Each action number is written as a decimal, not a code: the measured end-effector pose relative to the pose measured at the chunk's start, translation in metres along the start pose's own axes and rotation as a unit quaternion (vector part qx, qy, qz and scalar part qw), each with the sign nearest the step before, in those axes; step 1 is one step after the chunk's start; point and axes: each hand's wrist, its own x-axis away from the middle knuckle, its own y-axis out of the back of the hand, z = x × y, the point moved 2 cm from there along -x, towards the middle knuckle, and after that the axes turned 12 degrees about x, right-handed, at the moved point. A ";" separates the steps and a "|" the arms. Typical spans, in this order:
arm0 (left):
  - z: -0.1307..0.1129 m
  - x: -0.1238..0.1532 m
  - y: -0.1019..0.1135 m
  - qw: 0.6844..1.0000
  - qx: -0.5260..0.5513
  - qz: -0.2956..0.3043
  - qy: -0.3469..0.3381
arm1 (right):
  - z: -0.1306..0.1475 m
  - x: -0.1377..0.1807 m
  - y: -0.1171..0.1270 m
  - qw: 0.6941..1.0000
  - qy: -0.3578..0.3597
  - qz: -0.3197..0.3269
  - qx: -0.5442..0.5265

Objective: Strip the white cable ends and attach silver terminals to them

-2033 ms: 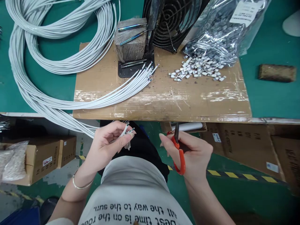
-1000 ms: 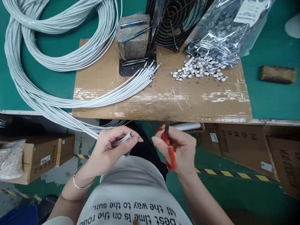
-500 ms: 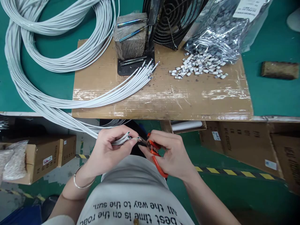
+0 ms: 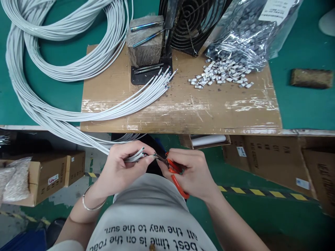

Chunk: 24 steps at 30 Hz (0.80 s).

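Note:
My left hand [image 4: 128,165] is closed around the ends of several white cables [image 4: 134,156], pinching one tip between thumb and forefinger. In my right hand [image 4: 190,170] are orange-handled pliers or cutters [image 4: 179,186]; their exact kind is partly hidden by my fingers. The tool's dark jaws reach the pinched cable tip, and I cannot tell whether they are closed on it. Both hands are just below the table's front edge, above my lap. Another bundle of white cable ends [image 4: 146,92] lies on the cardboard sheet [image 4: 209,115].
Coiled white cables [image 4: 75,71] lie at left. Behind the cardboard stand a wrapped block [image 4: 146,48] carrying metal rods, and a black fan [image 4: 193,24]. Small white pieces [image 4: 222,73] spill from a plastic bag [image 4: 248,38]. A brown block [image 4: 311,78] rests at right. Cartons [image 4: 269,157] stand below.
My right hand and the orange-handled tool have shifted very slightly to the right and down. My left hand keeps its hold on the cables in the same place.

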 end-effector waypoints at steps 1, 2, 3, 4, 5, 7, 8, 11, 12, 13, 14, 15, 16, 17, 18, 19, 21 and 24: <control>0.000 0.000 0.000 1.000 0.000 0.001 0.001 | 0.000 0.000 0.000 1.000 0.001 -0.001 0.000; 0.000 0.000 0.000 1.000 -0.001 0.001 0.002 | 0.000 0.000 0.000 1.000 0.001 -0.003 0.000; 0.000 0.000 0.001 1.000 -0.001 0.001 0.003 | 0.000 0.000 -0.001 1.000 0.003 -0.004 0.000; 0.000 0.001 0.001 1.000 -0.001 0.001 0.004 | 0.001 -0.001 -0.001 1.000 0.005 -0.007 0.001; 0.000 0.001 0.001 1.000 -0.001 0.001 0.006 | 0.001 -0.001 -0.001 1.000 0.007 -0.011 0.003; -0.001 0.001 0.002 1.000 -0.003 0.001 0.011 | 0.002 -0.002 -0.003 1.000 0.015 -0.024 0.013; -0.001 0.001 0.002 1.000 -0.004 0.001 0.016 | 0.003 -0.002 -0.003 0.999 0.019 -0.032 0.019; 0.000 0.001 0.002 0.999 0.000 0.004 0.037 | 0.004 -0.003 -0.005 0.996 0.022 -0.075 0.035; 0.000 0.001 0.002 0.999 0.008 0.005 0.044 | 0.004 -0.003 -0.005 0.995 0.017 -0.093 0.042; 0.000 0.001 0.002 0.998 0.019 0.006 0.053 | 0.004 -0.003 -0.004 0.992 0.008 -0.112 0.049; 0.000 0.001 0.002 0.997 0.033 0.004 0.064 | 0.003 -0.003 -0.003 0.990 -0.002 -0.130 0.057; 0.000 0.002 0.002 0.996 0.049 0.000 0.078 | 0.002 -0.002 -0.002 0.987 -0.013 -0.146 0.065; -0.001 0.002 0.002 0.994 0.068 -0.005 0.090 | 0.002 -0.002 -0.001 0.984 -0.023 -0.160 0.071; -0.001 0.002 0.003 0.991 0.086 -0.010 0.100 | 0.001 -0.002 0.000 0.982 -0.033 -0.172 0.073; -0.001 0.002 0.004 0.989 0.100 -0.014 0.106 | 0.000 -0.002 0.001 0.980 -0.043 -0.179 0.071; -0.002 0.003 0.004 0.988 0.109 -0.016 0.107 | -0.001 -0.002 0.002 0.980 -0.054 -0.183 0.066; -0.003 0.003 0.006 0.988 0.116 -0.016 0.099 | -0.002 -0.002 0.003 0.979 -0.068 -0.185 0.053; -0.003 0.004 0.007 0.988 0.118 -0.018 0.096 | -0.003 -0.002 0.002 0.979 -0.072 -0.186 0.041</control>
